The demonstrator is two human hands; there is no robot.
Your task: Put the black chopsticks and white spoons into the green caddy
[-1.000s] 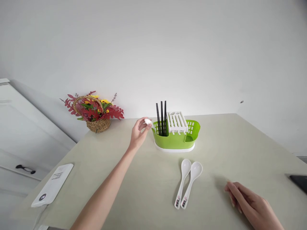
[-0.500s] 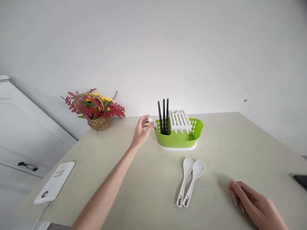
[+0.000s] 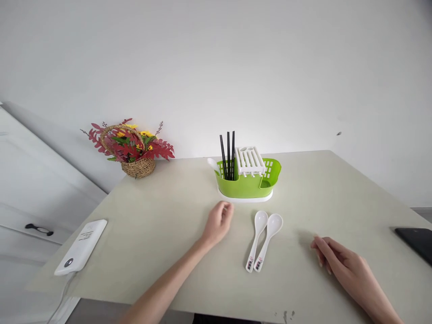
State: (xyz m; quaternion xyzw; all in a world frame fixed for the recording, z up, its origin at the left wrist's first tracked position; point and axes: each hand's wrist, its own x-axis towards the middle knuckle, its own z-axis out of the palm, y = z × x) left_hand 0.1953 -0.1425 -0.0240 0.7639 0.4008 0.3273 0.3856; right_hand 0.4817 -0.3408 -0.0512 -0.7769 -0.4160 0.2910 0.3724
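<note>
My left hand [image 3: 219, 221] is over the table, its fingers curled in and nothing seen in them, between the green cutlery holder [image 3: 245, 189] and two white spoons [image 3: 270, 234]. Those spoons lie side by side on the table, bowls toward the holder and printed handles toward me. A third white spoon [image 3: 213, 165] leans in the holder's left end, bowl up. Beside it several black chopsticks [image 3: 228, 155] stand upright. Resting at the right, my right hand [image 3: 340, 261] has its fingers folded together, apart from the spoons and with nothing visible in it.
A white slotted rack [image 3: 250, 160] tops the holder's middle. A wicker basket of artificial flowers [image 3: 138, 168] stands at the back left. A white power bank [image 3: 81, 247] with a cable lies at the left edge, a black phone [image 3: 416, 243] at the right edge.
My left hand has let go of the spoon, which now stands in the holder, and has come back toward me and right. The view has shifted slightly; my right hand stays resting.
</note>
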